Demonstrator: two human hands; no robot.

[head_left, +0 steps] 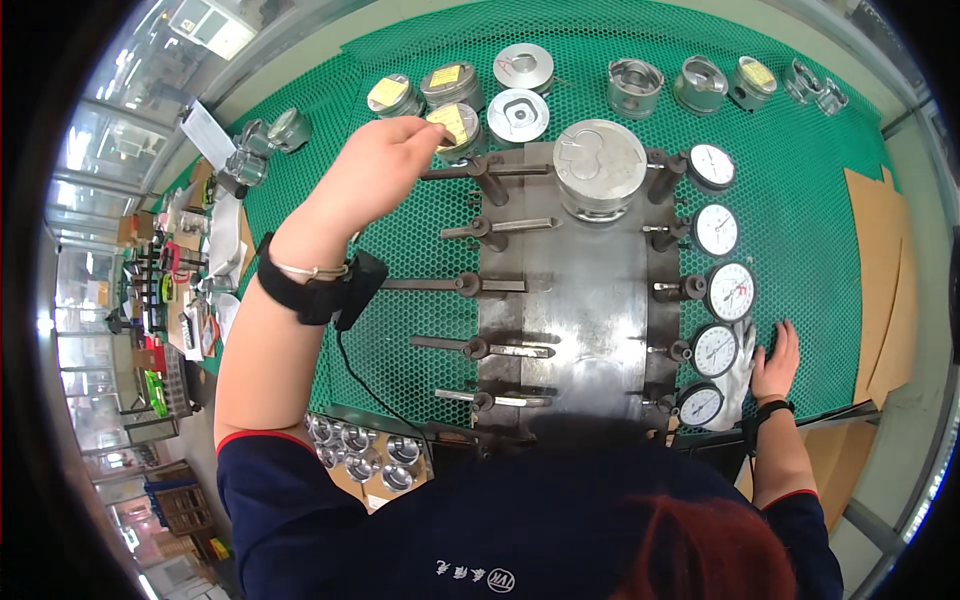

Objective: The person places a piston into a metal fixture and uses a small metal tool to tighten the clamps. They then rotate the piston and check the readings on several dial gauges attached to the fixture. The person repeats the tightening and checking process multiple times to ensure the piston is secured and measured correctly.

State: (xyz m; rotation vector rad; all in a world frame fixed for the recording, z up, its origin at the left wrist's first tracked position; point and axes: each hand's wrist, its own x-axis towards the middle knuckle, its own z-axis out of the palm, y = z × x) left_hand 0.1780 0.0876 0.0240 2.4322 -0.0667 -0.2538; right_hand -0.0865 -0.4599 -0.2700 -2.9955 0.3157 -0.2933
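My left hand point(388, 165) is closed, with its fingertips together just above the outer end of the farthest rod point(445, 173) on a metal gauge fixture point(590, 310). Whatever those fingers grip, if anything, is too small to make out. Behind them is a piston point(462, 128) with a yellow note on top. One bare silver piston point(600, 165) stands at the fixture's far end, between the rod and a dial gauge point(711, 166). On the right, my right hand point(778, 368) lies on the green mat with fingers spread, beside a white glove or cloth point(738, 385) and the near dial gauges point(715, 349).
More pistons point(523, 68) line the back of the green mat point(810, 240), some with yellow notes. Brown cardboard sheets point(880, 285) lie at the right edge. A black cable point(360, 375) hangs from my left wrist. Several pistons point(400, 450) sit in a box below the front edge.
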